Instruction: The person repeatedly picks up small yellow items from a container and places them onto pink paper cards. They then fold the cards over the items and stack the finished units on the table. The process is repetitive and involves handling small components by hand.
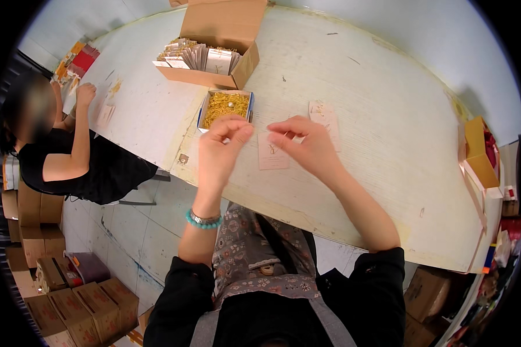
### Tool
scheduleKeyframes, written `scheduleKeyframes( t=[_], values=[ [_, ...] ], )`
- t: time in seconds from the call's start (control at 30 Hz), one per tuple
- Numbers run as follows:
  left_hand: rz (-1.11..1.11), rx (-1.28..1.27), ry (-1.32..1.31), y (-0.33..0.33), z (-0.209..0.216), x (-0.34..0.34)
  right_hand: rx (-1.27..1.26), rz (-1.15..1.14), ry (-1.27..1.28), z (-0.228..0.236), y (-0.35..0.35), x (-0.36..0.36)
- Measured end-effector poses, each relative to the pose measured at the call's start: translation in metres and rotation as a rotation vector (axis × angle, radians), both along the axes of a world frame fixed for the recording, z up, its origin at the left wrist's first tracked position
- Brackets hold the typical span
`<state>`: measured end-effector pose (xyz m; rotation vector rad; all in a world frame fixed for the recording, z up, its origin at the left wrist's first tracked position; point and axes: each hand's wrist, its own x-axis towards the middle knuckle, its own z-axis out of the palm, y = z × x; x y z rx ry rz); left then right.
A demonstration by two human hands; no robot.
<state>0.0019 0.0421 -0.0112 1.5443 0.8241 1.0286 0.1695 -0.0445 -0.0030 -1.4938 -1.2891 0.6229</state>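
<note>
My left hand and my right hand are raised over the near part of the table, a short gap between them. On both, thumb and fingertips are pinched together. Whatever lies in the pinches is too small to make out. Below the right fingertips lies a small pale card with a gold-coloured mark. More pale cards lie just beyond my right hand. Behind my left hand stands a small blue-and-white box, filled with thin gold-coloured pieces and a small round whitish thing on top.
An open cardboard box full of upright cards and gold-coloured pieces stands farther back on the white table. At left a co-worker sits with raised hands. A yellow box stands at right. Cartons are stacked on the floor.
</note>
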Motion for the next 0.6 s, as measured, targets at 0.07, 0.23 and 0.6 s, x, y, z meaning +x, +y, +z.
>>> scheduleKeyframes(
  t=[0.07,0.23,0.6],
  values=[
    [-0.038,-0.142,-0.122,-0.017,0.006,0.003,-0.096,0.097,0.138,0.003,-0.002,-0.008],
    [-0.060,0.098,0.090,-0.032,0.015,-0.002,-0.122,0.165,0.341,0.004,-0.007,-0.006],
    [-0.356,-0.063,-0.315,-0.026,0.005,-0.009,-0.186,0.476,0.824,-0.003,-0.010,-0.012]
  ],
)
